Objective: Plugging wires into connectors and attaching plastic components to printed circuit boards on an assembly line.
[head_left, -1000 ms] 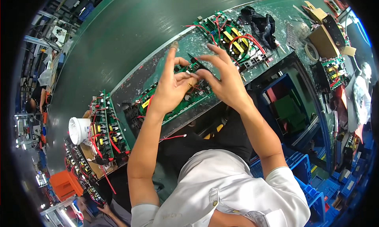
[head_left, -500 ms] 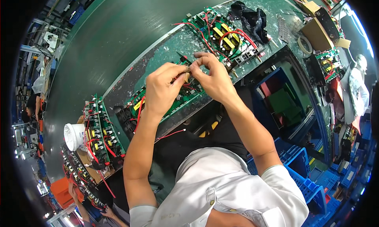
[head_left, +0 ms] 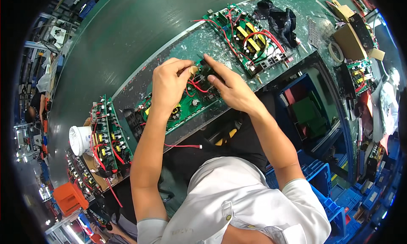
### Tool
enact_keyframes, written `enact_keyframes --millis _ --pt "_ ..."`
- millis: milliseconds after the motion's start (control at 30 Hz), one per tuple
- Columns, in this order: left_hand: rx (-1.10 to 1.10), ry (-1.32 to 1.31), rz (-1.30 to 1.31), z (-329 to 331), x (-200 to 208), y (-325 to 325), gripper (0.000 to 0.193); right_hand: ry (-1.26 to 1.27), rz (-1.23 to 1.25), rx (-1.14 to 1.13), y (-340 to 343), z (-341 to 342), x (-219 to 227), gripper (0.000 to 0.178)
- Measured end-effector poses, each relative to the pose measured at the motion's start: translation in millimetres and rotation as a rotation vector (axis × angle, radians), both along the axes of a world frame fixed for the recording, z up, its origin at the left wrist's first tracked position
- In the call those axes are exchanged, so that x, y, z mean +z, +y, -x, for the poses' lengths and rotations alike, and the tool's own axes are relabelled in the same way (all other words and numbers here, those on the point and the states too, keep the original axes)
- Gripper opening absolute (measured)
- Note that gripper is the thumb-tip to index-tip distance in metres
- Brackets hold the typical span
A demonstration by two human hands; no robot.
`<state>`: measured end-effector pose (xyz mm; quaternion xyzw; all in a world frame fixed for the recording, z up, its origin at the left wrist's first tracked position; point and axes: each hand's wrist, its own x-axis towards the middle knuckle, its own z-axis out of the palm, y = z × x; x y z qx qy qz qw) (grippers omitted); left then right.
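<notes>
My left hand (head_left: 168,83) is above a green circuit board (head_left: 183,119), its thumb and forefinger pinched together. A small tan piece (head_left: 193,70) shows at the thumb tip; whether it is held or wrapped on the thumb, I cannot tell. My right hand (head_left: 231,83) is at the board's far right end, forefinger stretched out and thumb apart from it, beside a dark part (head_left: 206,71) of the board. Red wires (head_left: 197,86) loop up from the board between the hands. A red lead with a white plug (head_left: 200,146) hangs over the table's near edge.
Another board with yellow-wrapped coils (head_left: 252,40) lies to the right, near a crumpled black bag (head_left: 277,21) and a tape roll (head_left: 336,52). At left stand several upright boards (head_left: 104,138) and a white tub (head_left: 80,140). Blue crates (head_left: 324,197) are at lower right.
My hands have moved apart from where their fingertips met. The right fingers have spread out, and the red wires between the hands now show.
</notes>
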<state>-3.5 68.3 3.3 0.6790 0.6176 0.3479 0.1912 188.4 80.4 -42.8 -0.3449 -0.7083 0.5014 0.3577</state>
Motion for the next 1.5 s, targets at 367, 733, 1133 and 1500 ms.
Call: enact_keyframes --millis 367,733,1133,1500 --pt "-0.046 -0.049 -0.023 -7.9 -5.5 -0.6 0.017 0.091 0.099 -0.125 -10.7 6.0 2.7 0.051" --pt "-0.116 0.096 -0.155 -5.4 -7.1 0.2 0.014 0.031 -0.043 -0.151 -12.4 5.9 4.4 0.05" --pt "-0.233 0.193 -0.282 0.2 -7.8 1.0 0.011 -0.023 -0.14 -0.217 -24.9 15.8 2.4 0.052" --pt "-0.106 0.193 -0.097 38.1 18.2 -20.9 0.032 -0.034 -0.06 -0.075 10.9 1.8 11.7 0.047"
